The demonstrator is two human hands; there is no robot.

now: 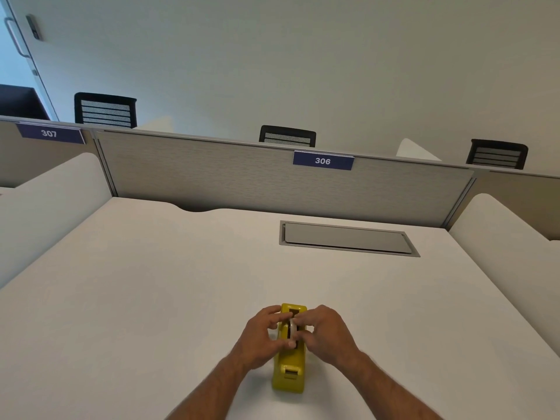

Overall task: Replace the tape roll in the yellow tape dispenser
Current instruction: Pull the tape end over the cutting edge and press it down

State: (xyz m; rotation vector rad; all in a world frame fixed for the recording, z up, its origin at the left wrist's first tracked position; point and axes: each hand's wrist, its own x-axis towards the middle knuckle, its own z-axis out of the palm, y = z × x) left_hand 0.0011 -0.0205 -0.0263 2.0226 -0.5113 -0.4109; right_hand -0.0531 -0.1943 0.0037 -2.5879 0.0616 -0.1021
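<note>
My left hand [263,336] and right hand [325,334] pinch the tape roll [292,328] seated in the dispenser [289,363], standing mid-desk [151,283] near my edge, open surface all round.

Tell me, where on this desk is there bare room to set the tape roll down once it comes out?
Bare desk lies wide to the left of the left hand, and to the right of the right hand, up to the grey hatch near the divider. It is crowded only at the yellow dispenser, where both hands pinch the tape roll.
</note>
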